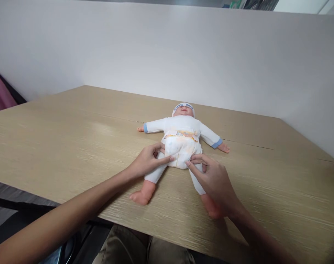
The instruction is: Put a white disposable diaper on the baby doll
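Note:
A baby doll [180, 123] in a white outfit with blue cuffs lies on its back, arms spread and legs towards me. Around its hips, over the clothing, is a white diaper [180, 148] with an orange printed waistband. My left hand [149, 159] is closed at the diaper's left leg edge, thumb on the front and fingers partly hidden beside the doll's thigh. On the other side, my right hand [210, 172] pinches the right leg edge between thumb and fingers. It partly covers the doll's leg on that side.
The doll lies on a light wooden table [73, 146], with a pale wall [156, 47] behind it. The table's near edge runs just above my lap. A pink and black item [3, 90] stands beyond the table at far left.

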A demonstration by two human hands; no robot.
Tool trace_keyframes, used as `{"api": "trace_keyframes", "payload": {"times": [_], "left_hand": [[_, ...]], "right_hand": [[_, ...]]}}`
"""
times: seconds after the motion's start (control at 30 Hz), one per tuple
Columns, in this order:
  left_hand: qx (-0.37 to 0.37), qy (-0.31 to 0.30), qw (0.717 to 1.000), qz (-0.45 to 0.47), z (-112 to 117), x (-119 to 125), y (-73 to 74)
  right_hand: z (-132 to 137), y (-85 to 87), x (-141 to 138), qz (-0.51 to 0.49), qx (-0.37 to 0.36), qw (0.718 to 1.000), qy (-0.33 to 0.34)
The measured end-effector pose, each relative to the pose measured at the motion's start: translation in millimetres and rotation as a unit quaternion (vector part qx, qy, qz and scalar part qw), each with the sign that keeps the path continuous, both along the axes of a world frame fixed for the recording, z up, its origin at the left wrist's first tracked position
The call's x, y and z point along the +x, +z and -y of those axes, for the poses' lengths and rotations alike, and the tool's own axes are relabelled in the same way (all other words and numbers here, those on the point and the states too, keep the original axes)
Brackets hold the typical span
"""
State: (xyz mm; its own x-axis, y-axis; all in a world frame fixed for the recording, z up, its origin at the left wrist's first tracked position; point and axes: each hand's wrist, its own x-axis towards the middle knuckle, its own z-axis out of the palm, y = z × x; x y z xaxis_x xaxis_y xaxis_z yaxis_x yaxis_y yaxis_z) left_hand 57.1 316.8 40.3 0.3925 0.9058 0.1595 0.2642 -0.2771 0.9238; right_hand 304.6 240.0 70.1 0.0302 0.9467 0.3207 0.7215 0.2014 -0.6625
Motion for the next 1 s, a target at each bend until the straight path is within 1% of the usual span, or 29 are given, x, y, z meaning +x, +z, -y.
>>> {"api": "trace_keyframes", "payload": {"times": [0.03, 0.1, 0.17, 0.23, 0.3, 0.37, 0.53, 0.6, 0.67, 0.73, 0.8, 0.83, 0.87, 0.93, 0.97, 1.0], "left_hand": [[0.003, -0.011, 1.000, -0.012, -0.7, -0.3, 1.0], [-0.031, -0.040, 0.999, 0.011, -1.9, -0.1, 2.2], [-0.102, -0.070, 0.989, 0.077, -2.9, 0.4, 2.5], [-0.167, -0.092, 0.971, 0.144, -3.7, 0.2, 1.7], [-0.205, -0.104, 0.956, 0.183, -4.8, -0.6, 0.4], [-0.217, -0.102, 0.951, 0.194, -5.8, -1.4, -1.3], [-0.179, -0.075, 0.963, 0.188, -4.1, -5.5, -4.6], [-0.154, -0.071, 0.969, 0.178, -1.0, -12.4, -4.6], [-0.112, -0.063, 0.980, 0.149, 1.7, -23.5, -3.7], [-0.055, -0.047, 0.993, 0.096, 0.7, -36.1, -2.5], [0.028, -0.018, 0.999, 0.023, -8.1, -45.8, -2.0], [0.083, 0.001, 0.996, -0.017, -16.4, -48.2, -2.2], [0.142, 0.021, 0.988, -0.059, -27.3, -48.3, -2.5], [0.246, 0.062, 0.958, -0.135, -55.7, -42.4, -4.0], [0.278, 0.081, 0.942, -0.167, -71.8, -37.0, -5.2], [0.296, 0.096, 0.930, -0.194, -87.9, -30.8, -6.8]], "right_hand": [[-0.8, -1.4, -1.2, 0.006, 0.003, 1.000, 0.004], [-2.5, -4.9, -2.7, 0.007, -0.003, 1.000, 0.016], [-4.0, -8.6, -2.5, -0.014, -0.021, 1.000, 0.018], [-4.8, -11.5, -0.7, -0.049, -0.052, 0.997, 0.007], [-4.8, -13.2, 1.3, -0.074, -0.075, 0.994, -0.015], [-4.4, -14.1, 2.4, -0.074, -0.072, 0.994, -0.030], [-1.4, -15.3, 4.6, -0.040, 0.019, 0.998, -0.034], [4.0, -15.2, 9.7, -0.032, 0.024, 0.999, -0.022], [11.7, -14.6, 19.7, -0.017, 0.014, 1.000, -0.002], [16.5, -14.0, 35.0, 0.009, 0.015, 1.000, 0.007], [10.5, -14.3, 54.5, 0.049, 0.046, 0.998, -0.004], [1.6, -14.8, 64.6, 0.077, 0.075, 0.994, -0.015], [-11.2, -15.6, 74.1, 0.111, 0.108, 0.988, -0.026], [-46.2, -18.1, 89.3, 0.193, 0.169, 0.965, -0.054], [-66.0, -19.9, 94.4, 0.235, 0.181, 0.953, -0.065], [-85.2, -22.3, 97.7, 0.266, 0.181, 0.943, -0.079]]}}
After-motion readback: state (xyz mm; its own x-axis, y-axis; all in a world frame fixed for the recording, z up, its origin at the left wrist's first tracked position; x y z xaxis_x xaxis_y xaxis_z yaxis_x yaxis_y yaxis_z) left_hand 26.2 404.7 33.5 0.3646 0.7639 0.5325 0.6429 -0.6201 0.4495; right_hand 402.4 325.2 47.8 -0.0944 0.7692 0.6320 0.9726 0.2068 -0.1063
